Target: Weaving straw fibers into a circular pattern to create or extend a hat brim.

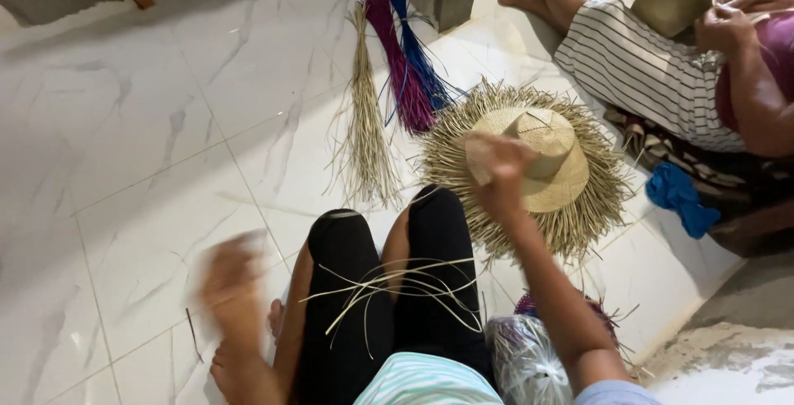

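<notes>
Straw-coloured half-woven hat [542, 165], round crown, loose fringe splaying outward.

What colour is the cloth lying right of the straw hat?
Blue cloth, seen in the head view.

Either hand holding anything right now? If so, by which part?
Cannot tell: both the left hand and right hand are motion-blurred. The right is raised in front of the straw hat; no grip is visible.

A straw hat [538, 161] lies crown up on the white floor, right of centre, its unfinished brim a ragged ring of loose straw ends. Thin pale strands [397, 285] lie draped across the black-clad knees at lower centre, possibly trailing from the blurred hands.
</notes>
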